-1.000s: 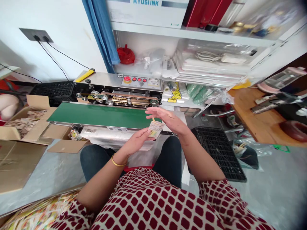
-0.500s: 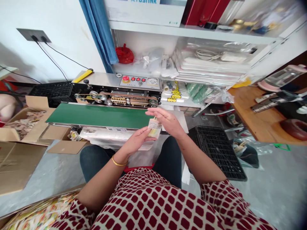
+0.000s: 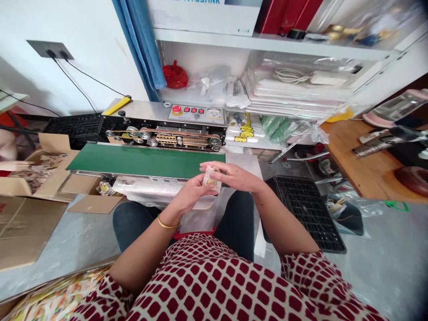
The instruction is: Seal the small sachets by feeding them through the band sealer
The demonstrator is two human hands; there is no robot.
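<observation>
Just in front of the belt's right end, a small clear packet (image 3: pixel 211 182) with pale and yellowish contents is held between my hands. My left hand (image 3: pixel 193 192) grips its lower left side, with the thumb across the front. From the right, my right hand (image 3: pixel 236 177) closes over its upper part, one finger behind and the thumb side across the front. My fingers hide part of the packet, and its contents are too small to name. Close behind lies the green conveyor belt (image 3: pixel 143 162) of a machine with rollers and a control panel (image 3: pixel 197 112).
Clear plastic bags (image 3: pixel 150 189) lie under the belt's front edge. Open cartons (image 3: pixel 60 178) stand left, with another person's arm (image 3: pixel 15 166) beyond. A black crate (image 3: pixel 306 211) sits on the floor at right, below a wooden table (image 3: pixel 357 165). Shelves (image 3: pixel 267 47) rise behind.
My right hand has come down and left over the packet's top, covering more of it. The packet sits slightly farther left. At far left, another person's hand has come over the carton.
</observation>
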